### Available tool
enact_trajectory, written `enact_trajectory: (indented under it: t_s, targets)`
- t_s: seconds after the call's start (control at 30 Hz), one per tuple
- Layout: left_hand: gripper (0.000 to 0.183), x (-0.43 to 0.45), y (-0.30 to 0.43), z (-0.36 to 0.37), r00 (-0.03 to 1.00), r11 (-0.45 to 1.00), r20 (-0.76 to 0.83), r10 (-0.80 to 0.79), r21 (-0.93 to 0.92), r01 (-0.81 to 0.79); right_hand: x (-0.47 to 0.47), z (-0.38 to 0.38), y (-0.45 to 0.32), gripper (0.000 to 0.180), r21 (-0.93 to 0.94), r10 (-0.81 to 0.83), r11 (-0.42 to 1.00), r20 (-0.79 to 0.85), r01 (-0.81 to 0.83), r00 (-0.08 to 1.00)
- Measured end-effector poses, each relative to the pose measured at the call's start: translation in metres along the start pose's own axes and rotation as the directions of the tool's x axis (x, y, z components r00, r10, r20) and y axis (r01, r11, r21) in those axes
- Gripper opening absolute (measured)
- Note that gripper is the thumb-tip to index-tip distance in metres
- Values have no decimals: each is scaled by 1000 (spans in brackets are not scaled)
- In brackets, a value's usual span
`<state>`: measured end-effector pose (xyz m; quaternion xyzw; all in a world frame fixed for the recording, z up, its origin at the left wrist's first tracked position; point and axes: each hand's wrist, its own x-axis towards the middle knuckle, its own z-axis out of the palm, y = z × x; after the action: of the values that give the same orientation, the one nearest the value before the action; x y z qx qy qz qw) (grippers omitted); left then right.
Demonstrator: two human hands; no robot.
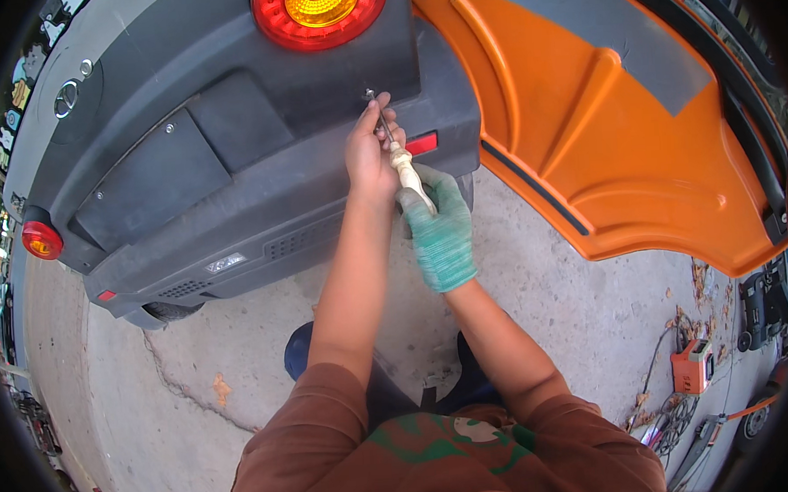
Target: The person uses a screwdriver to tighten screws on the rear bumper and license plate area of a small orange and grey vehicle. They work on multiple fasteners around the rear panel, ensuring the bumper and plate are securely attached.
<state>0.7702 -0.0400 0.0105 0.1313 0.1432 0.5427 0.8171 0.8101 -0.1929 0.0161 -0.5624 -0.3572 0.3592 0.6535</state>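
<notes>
A screwdriver [404, 163] with a pale, worn handle points away from me at the rear of a small car. My right hand [441, 227], in a green knitted glove, grips its handle. Bare, my left hand [372, 150] has its fingers around the metal shaft near the tip. That tip meets a small metal screw [369, 93] in the dark grey rear panel [332, 82]; how well it is seated cannot be made out. Just above sits a round red and amber tail light [320, 12]. A red reflector [422, 143] shows right of my left hand.
A large orange body panel [602, 135] stands out to the right of the car. On the concrete floor [539, 345] at right lie an orange electrical box [693, 366], coiled cables [674, 422] and what looks like a floor jack [702, 447]. A black case [764, 303] stands further back.
</notes>
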Motion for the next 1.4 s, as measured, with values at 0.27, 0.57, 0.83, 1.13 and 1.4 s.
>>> enact_trajectory:
  t_s: [0.27, 0.57, 0.83, 1.13, 1.4]
  targets:
    - [26, 0, -2, 4, 1000, 998, -15, 19, -55, -20, 7, -7, 3, 27, 89, -98, 992, 42, 94, 994]
    - [21, -4, 6, 11, 991, 983, -64, 115, 151, -104, 1, -10, -9, 44, -517, -565, 621, 226, 589, 794]
    - [25, -11, 0, 20, 995, 989, -61, 82, 130, -74, 3, -20, -6, 45, 500, 60, 840, 300, -210, 952]
    - [24, -13, 6, 24, 990, 962, -80, 120, 256, -96, 2, -12, -17, 38, -548, -394, 704, 227, 452, 890]
    - [24, -6, 7, 17, 998, 993, -33, 50, 107, -46, -8, -6, -40, 44, -49, 65, 997, 130, -59, 989]
